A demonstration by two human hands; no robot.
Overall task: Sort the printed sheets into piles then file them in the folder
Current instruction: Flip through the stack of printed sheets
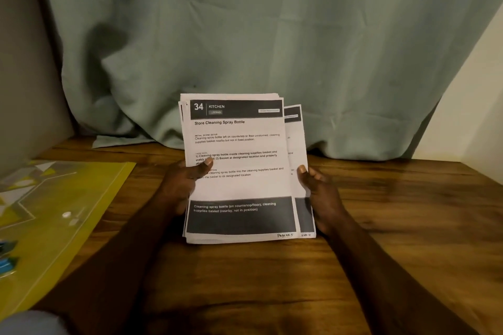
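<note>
Sheets (pixel 239 187) stand tilted up over the table (pixel 394 226), between both hands. Left hand (pixel 181 185) grips the left edge, thumb curled over the top page. Right hand (pixel 319 193) grips the right edge, thumb on an offset sheet behind. Folder (pixel 62 198) lies flat, well left.

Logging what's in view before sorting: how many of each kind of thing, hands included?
Stack of printed sheets: 1
Yellow folder: 1
Small blue items, left edge: 2
Hands: 2, left hand and right hand, both gripping the stack
Total: 6
</note>
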